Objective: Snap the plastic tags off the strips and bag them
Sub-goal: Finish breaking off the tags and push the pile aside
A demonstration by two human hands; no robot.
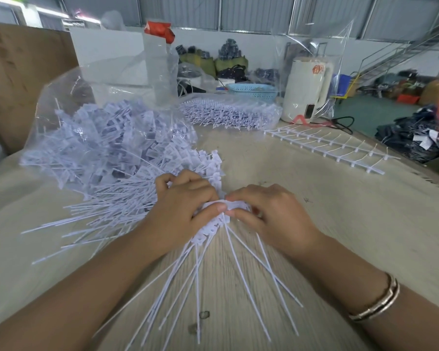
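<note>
On table [314, 224], both hands, left hand [180, 211], right hand [271, 214], pinching tag strip [213, 228], no legible writing

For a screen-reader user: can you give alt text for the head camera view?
Both hands, left hand and right hand, grip a strip of white plastic tags whose thin tails fan toward the viewer on a pale table. A clear bag of loose tags lies at left; a bare strip at right.
</note>
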